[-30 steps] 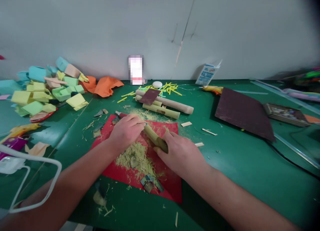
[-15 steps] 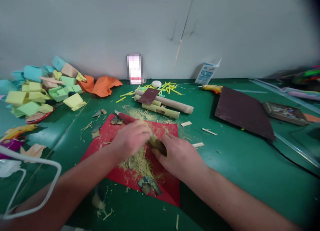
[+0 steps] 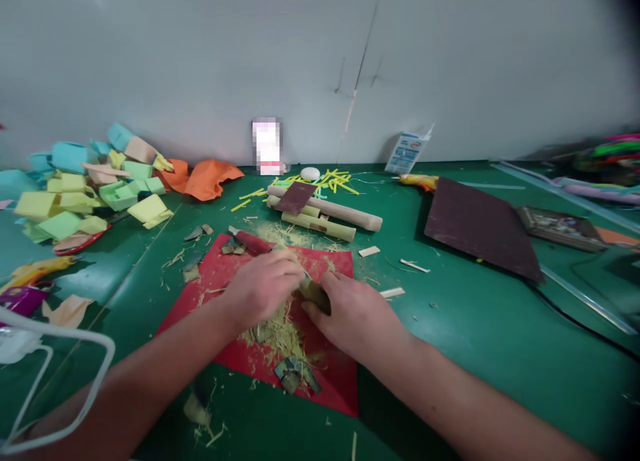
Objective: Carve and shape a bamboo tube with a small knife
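A short bamboo tube (image 3: 315, 294) is held at a slant over a red sheet (image 3: 334, 381). My right hand (image 3: 357, 311) grips its near end, thumb along the side. My left hand (image 3: 267, 284) is closed at the tube's far part, fingers curled over it; whether something small is also under those fingers is hidden. Just beyond my left hand lies a red-handled knife (image 3: 254, 242) with a short metal blade. Pale shavings and dust (image 3: 280, 338) are heaped on the sheet below the tube, and dark sandpaper scraps (image 3: 293, 376) lie nearer me.
Behind the sheet, bamboo pieces (image 3: 350, 216) carry a brown sandpaper square (image 3: 296, 197). A large dark sandpaper sheet (image 3: 475, 228) is at right, a picture frame (image 3: 560, 228) beside it. Folded paper boxes (image 3: 70, 201) pile up at left. A white wire stand (image 3: 107, 354) is near my left forearm.
The whole view has shifted slightly, with background things sitting a little lower and further left. Both hands stay on the bamboo tube; my left hand has moved slightly along it toward me.
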`<state>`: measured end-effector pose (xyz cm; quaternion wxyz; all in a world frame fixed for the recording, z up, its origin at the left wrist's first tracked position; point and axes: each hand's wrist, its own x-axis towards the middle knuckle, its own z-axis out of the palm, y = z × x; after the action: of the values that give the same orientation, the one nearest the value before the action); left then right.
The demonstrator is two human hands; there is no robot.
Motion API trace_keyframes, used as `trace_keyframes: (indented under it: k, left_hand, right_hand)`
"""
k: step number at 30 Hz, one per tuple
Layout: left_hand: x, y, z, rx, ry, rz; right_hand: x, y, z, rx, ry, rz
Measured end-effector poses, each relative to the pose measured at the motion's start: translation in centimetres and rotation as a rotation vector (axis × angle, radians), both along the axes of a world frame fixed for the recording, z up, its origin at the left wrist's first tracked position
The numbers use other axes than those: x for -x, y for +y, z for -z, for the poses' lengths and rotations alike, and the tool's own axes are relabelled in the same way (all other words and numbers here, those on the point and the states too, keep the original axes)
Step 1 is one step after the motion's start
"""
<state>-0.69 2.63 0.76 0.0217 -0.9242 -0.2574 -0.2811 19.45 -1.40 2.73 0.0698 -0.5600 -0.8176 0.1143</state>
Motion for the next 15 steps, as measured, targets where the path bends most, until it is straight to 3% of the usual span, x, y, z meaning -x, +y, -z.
trace_keyframes:
  k: [3, 7, 11, 15]
  left_hand:
    - [-0.14, -0.17, -0.01, -0.088, -0.063, -0.128]
    - [-0.11, -0.36, 0.06, 0.007, 0.003, -0.013]
    - [0.27, -0.16, -0.02, -0.065, -0.009, -0.181]
    - [0.22, -0.44, -0.08, -0.057, 0.044, -0.203]
  right_hand:
    - [0.05, -0.03, -0.08, -0.001, -0.014, 0.005]
    - [0.04, -0.03, -0.13, 0.009, -0.013, 0.008]
    - [0.00, -0.06, -0.14, -0.003, -0.029, 0.005]
    - [0.01, -0.11, -0.12, -0.014, -0.027, 0.005]
